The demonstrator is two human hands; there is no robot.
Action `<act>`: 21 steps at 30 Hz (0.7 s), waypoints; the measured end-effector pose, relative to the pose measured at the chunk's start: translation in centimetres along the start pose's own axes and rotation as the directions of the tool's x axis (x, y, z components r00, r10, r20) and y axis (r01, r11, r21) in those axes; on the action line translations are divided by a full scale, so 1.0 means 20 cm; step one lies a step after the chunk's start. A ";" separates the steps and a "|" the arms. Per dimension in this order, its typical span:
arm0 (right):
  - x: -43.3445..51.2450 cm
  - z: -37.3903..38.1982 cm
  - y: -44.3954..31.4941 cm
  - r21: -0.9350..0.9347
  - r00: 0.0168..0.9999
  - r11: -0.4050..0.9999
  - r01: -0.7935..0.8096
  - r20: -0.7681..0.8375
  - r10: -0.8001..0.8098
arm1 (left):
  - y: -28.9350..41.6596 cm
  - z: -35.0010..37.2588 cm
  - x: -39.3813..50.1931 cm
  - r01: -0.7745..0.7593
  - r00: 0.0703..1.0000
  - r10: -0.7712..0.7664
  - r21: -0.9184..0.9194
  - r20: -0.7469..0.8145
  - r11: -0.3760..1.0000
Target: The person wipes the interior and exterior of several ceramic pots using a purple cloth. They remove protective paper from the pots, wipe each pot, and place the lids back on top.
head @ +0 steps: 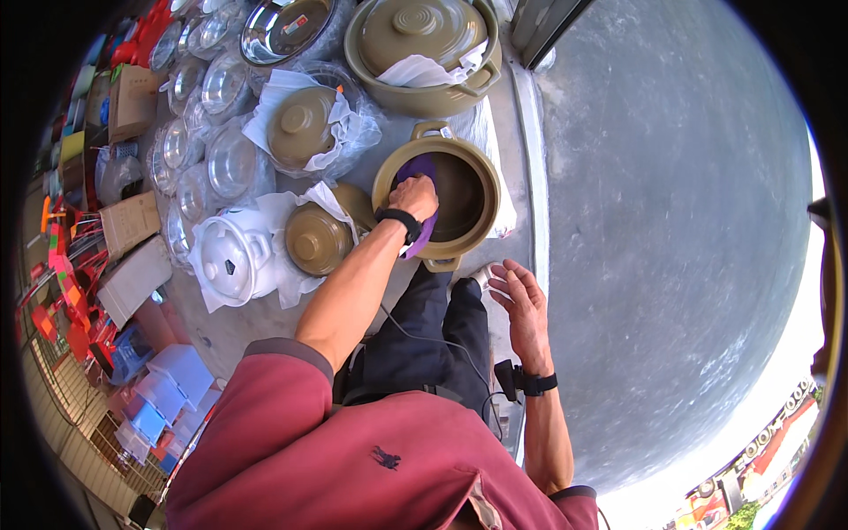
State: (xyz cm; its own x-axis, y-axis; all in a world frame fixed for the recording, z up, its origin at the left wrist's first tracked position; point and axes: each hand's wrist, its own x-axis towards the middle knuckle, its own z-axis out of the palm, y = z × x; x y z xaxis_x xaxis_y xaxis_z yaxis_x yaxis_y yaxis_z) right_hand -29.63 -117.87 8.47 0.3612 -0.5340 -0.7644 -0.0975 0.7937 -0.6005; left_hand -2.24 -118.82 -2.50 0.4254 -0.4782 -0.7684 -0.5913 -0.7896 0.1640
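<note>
My left hand [415, 195] is closed on a purple cloth [424, 233], pressed inside an olive-brown earthenware pot [493, 185]. Two loop handles stick out from the pot, and no lid covers it. Its dark inner wall shows to the right of the cloth. My right hand [522, 298] hangs beside my knee with the fingers spread and nothing in them. Just left of the pot lies a matching brown lid [318, 240] with paper around it. A larger lidded earthenware pot [424, 99] stands beyond, with white paper tucked under its lid.
A white lidded pot [225, 258] sits on wrapping at the left. Another brown lid [301, 126] rests in paper and plastic. Several plastic-wrapped glass lids [232, 159] and a steel basin [288, 30] lie farther left. Cardboard boxes [132, 225] stand beyond. Grey pavement [662, 199] spreads right.
</note>
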 end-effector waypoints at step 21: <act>-0.02 -0.11 0.03 -0.001 0.990 0.999 -0.034 -0.134 0.033 | 0.15 0.40 0.40 -0.266 0.963 0.260 -0.100 -0.066 0.959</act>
State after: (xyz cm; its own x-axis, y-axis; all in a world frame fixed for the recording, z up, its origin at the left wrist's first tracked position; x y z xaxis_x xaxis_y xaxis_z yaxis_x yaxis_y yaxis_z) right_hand -31.88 -117.85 7.85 0.2306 -0.5415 -0.8085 -0.1107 0.8109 -0.5746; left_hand -6.12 -121.98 -13.09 0.3010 -0.6913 -0.6569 -0.6114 -0.6685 0.4234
